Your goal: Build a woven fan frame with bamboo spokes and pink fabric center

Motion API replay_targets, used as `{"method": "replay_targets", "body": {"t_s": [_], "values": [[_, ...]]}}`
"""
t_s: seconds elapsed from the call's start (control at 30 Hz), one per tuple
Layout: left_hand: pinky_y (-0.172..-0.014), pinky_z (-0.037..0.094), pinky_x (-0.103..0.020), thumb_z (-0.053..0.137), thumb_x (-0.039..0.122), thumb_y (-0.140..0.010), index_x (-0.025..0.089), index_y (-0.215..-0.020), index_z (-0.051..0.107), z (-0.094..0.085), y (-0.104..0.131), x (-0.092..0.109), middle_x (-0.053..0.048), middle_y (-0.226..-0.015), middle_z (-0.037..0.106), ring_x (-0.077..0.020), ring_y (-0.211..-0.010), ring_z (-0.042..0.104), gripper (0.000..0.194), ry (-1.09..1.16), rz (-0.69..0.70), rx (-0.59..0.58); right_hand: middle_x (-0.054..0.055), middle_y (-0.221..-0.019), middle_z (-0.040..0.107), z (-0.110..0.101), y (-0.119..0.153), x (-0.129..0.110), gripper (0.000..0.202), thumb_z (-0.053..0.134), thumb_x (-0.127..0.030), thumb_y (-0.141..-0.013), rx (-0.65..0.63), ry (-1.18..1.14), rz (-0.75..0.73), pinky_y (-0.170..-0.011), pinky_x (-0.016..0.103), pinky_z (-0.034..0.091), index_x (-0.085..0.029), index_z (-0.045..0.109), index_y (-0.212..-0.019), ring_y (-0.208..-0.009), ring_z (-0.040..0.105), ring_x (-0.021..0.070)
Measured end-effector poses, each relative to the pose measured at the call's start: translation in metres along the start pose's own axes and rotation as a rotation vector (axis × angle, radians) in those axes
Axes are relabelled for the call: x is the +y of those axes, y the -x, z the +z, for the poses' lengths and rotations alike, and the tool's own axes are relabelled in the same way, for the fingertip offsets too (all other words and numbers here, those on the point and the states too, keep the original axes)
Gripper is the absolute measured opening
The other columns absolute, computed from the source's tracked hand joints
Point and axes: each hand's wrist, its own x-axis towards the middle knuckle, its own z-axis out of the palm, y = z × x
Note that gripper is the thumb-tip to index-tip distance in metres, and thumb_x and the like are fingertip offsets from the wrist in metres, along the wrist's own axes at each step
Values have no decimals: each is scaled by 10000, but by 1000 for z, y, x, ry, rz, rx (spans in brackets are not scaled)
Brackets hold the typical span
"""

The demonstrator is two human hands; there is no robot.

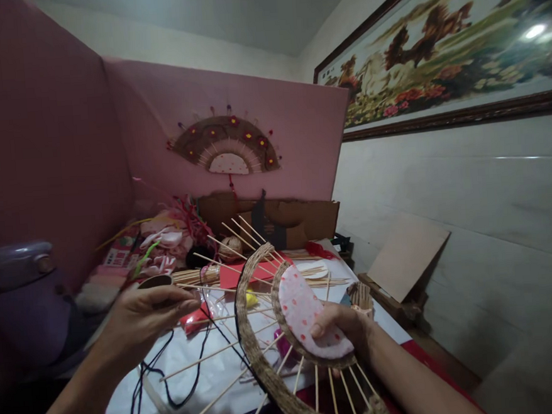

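My right hand (344, 328) grips a fan frame by its half-round centre, the thumb pressed on white cloth (301, 300) with red dots. Thin wooden sticks (209, 407) radiate outward from that centre. Two bands of brown twine (251, 335) cross the sticks in arcs, and a black edge runs along the outer one. To the left of the fan, my left hand (162, 306) pinches a black yarn (223, 333) between thumb and fingers. The yarn stretches down to the outer band, while its loose length hangs in loops over the white table.
A finished-looking fan (224, 144) hangs on the pink board behind. Bundled sticks (191, 276), red paper (231, 275), a twine ball (230, 248) and a heap of pink material (164, 234) lie on the table (129, 400). Cardboard (300, 221) stands at the back.
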Motion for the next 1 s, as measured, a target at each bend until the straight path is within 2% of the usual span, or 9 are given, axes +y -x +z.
{"method": "replay_targets", "body": {"t_s": [0.07,0.2,0.3,0.4,0.47,0.67,0.77,0.9,1.0], "values": [[-562,534,-231,812,279,-501,179,-638,750,-4,2,-1,-65,-660,733,-183,-619,662,181,67,-152,-55,113,-740,712,-2,-1,2,551,623,-116,-473,-32,-4,-21,-358,180,487,-59,590,-1019,-455,626,152],[-464,475,-199,831,329,-460,179,-597,732,-8,2,-4,-29,-547,688,-134,-496,602,226,122,-283,-20,152,-814,706,0,0,2,583,587,-154,-491,-144,-21,-28,-344,162,461,-55,558,-1065,-510,634,160],[-426,393,-174,819,336,-491,162,-578,722,1,2,-8,-22,-482,643,-93,-445,525,217,114,-260,-42,169,-855,697,2,1,3,595,580,-171,-507,-202,-12,-43,-377,166,472,-48,535,-1088,-614,662,195],[-432,350,-195,770,354,-574,140,-562,707,19,5,-12,-28,-484,613,-90,-451,481,223,115,-190,-156,173,-883,693,2,0,5,594,597,-169,-520,-222,18,-68,-486,235,530,-49,523,-1097,-695,672,220],[-441,327,-200,757,348,-594,133,-556,698,29,7,-16,-11,-466,568,-84,-457,451,227,114,-156,-188,173,-895,693,3,0,6,593,604,-163,-520,-222,17,-91,-551,276,548,-50,522,-1097,-722,673,227],[-442,313,-206,770,359,-550,142,-544,668,40,10,-26,0,-487,564,-82,-460,426,240,149,-144,-134,162,-855,701,6,-1,5,585,606,-148,-509,-221,-38,-128,-555,274,553,-48,536,-1081,-676,675,212],[-460,319,-202,765,357,-563,139,-556,672,44,12,-27,1,-518,565,-85,-491,436,237,148,-146,-107,147,-804,707,3,-1,6,551,603,-154,-525,-200,-46,-101,-495,245,547,-46,550,-1063,-597,669,191],[-428,268,-189,740,368,-613,136,-602,683,48,19,-27,22,-498,535,-63,-460,375,240,148,-173,-63,116,-705,709,-1,0,7,465,603,-197,-556,-154,-79,-79,-394,225,533,-37,589,-992,-490,650,179],[-484,341,-193,747,356,-614,143,-680,716,50,24,-28,-14,-600,627,-94,-550,476,225,161,-172,-35,99,-694,715,0,1,7,387,579,-215,-615,-88,-137,-105,-376,204,530,-41,608,-959,-492,662,176]]}}
